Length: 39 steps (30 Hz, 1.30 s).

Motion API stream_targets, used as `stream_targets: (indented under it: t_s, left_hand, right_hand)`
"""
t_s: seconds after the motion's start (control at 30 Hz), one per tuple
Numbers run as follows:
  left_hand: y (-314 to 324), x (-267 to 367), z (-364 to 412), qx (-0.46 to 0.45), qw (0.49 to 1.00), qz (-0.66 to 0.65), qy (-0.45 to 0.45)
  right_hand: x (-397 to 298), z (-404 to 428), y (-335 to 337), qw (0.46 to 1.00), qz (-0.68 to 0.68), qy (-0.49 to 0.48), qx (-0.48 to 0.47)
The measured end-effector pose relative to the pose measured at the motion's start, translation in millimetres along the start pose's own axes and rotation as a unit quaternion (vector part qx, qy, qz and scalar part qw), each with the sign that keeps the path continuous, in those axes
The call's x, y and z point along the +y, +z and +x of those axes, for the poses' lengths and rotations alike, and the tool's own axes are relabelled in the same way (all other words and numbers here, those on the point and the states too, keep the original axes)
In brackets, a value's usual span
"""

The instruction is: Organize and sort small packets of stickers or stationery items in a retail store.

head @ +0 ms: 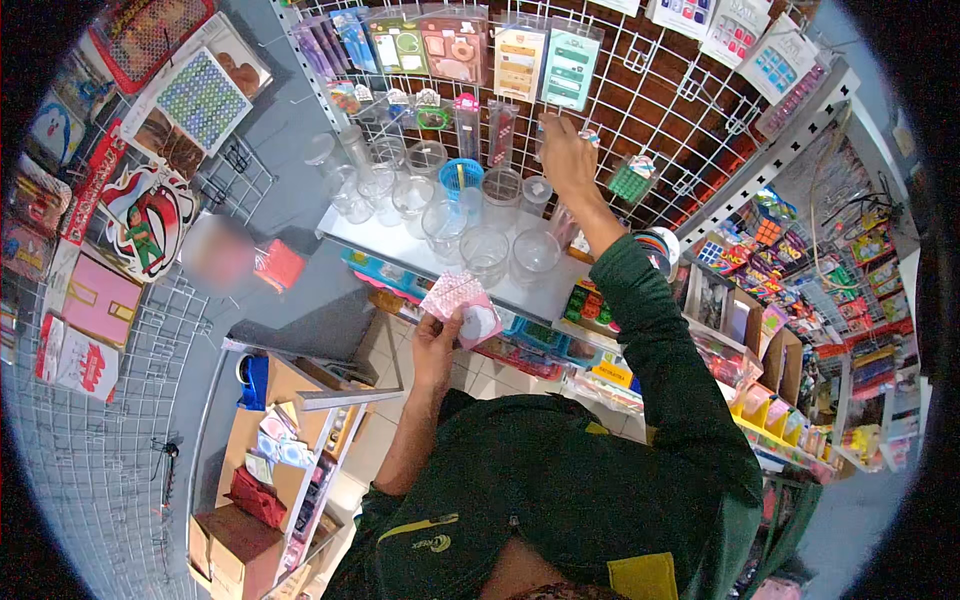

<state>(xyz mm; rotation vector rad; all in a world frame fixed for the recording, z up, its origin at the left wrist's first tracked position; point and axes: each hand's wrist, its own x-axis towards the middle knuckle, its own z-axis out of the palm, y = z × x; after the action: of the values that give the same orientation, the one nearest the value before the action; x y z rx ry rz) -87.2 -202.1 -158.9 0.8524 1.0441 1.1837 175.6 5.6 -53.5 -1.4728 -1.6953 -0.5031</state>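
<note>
My left hand (pixel 433 352) holds a pink patterned packet (pixel 480 324) low in front of the shelf, its thumb across the packet's face. My right hand (pixel 568 161) is raised to a white wire grid panel (pixel 637 127), its fingers against the grid just below a hanging mint-green card pack (pixel 571 69). A small bit of white and red packaging (pixel 590 137) shows beside those fingers; whether they grip anything is hidden. Under the right forearm, several clear plastic jars (pixel 486 251) stand on a white shelf (pixel 337 221), with a blue plastic basket (pixel 460 178) among them.
A green packet (pixel 631 180) hangs right of my right hand. More carded goods (pixel 454 46) hang along the grid's top. At left stands a wooden counter (pixel 289 382) with a blue tape dispenser (pixel 253 381) and a cardboard box (pixel 240 551). Racks of small goods (pixel 780 255) line the right.
</note>
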Motion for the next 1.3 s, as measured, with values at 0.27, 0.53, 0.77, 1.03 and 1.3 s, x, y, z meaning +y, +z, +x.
stream_targets:
  t_s: [0.27, 0.53, 0.77, 1.03, 1.3]
  left_hand:
    - [0, 2, -1, -0.007, 1.0, -0.012, -0.007]
    - [-5, 4, 1, -0.006, 1.0, -0.013, -0.004]
    - [-2, 21, 5, 0.03, 0.997, -0.069, 0.027]
    - [-39, 36, 27, 0.019, 0.999, -0.031, 0.013]
    - [-75, 52, 29, 0.031, 0.997, -0.072, 0.027]
  right_hand:
    - [7, -7, 7, 1.0, -0.021, -0.012, -0.001]
    - [2, -8, 4, 0.999, -0.013, -0.015, 0.026]
    - [6, -5, -1, 0.999, -0.006, 0.032, -0.013]
    - [-2, -13, 6, 0.997, -0.035, 0.062, 0.0]
    - [-52, -36, 4, 0.973, 0.041, 0.214, 0.079]
